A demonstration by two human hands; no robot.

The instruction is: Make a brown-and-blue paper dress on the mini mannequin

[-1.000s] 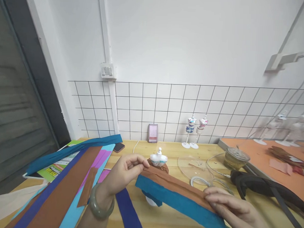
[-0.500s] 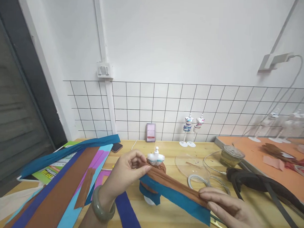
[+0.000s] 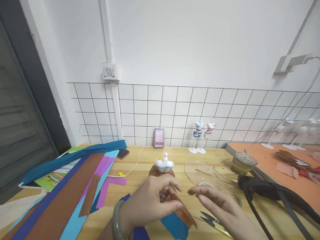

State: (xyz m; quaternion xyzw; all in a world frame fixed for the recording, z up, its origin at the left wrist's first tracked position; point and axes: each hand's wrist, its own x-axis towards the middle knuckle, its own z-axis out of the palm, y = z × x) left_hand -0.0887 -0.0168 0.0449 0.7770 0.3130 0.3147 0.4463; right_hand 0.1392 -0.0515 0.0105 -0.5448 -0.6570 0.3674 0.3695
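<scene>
A small white mannequin torso stands upright at the middle of the table, with brown material around it below the bust. My left hand, with a bangle at the wrist, is in front of it, thumb and fingers pinched on a folded strip in brown and teal blue. The strip's loose end hangs towards the table. To the right my right hand is open, fingers stretched out and apart from the strip. Thread snips lie beside it, partly hidden by that hand.
Coloured strips and a phone lie at left. Behind stand a small screen and two small mannequins. A clear plate, a lidded jar, cables and a black strap occupy the right.
The strip was stretched to the right between both hands. My right hand has let go of its end, and my left hand has moved right and nearer, covering the mannequin's lower part.
</scene>
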